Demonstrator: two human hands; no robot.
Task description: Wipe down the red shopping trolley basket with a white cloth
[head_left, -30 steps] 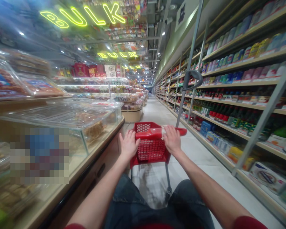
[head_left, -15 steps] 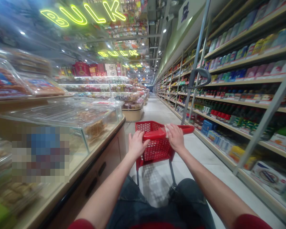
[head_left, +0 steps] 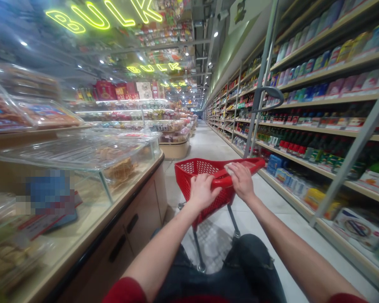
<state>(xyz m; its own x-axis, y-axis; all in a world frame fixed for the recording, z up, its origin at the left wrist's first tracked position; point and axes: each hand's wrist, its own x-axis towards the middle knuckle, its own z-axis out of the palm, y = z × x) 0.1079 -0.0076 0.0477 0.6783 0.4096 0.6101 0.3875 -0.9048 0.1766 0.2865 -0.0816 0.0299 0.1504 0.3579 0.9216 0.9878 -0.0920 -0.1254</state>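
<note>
A small red shopping cart (head_left: pixel 183 174) with a perforated plastic basket stands ahead of me, angled so that its front faces left. My left hand (head_left: pixel 204 191) is closed on the near end of its red handle (head_left: pixel 223 181), thumb bent along the inner side. Farther along the same bar, my right hand (head_left: pixel 241 181) is wrapped over it, fingers forward. A whitish patch shows at the right fingertips; whether it is a label or a tissue, I cannot tell. The part of the basket behind my hands is hidden.
A glass-edged display counter (head_left: pixel 139 185) with packaged food runs close along the left. Shelves (head_left: pixel 322 136) of cans, bottles and boxes line the right, with a grey post (head_left: pixel 252 122) in front. Pale tiled floor (head_left: pixel 202 141) stretches down the aisle between them.
The cart has swung round, its front going left and its handle end going right and nearer. Both hands have moved right with the handle, keeping their hold.
</note>
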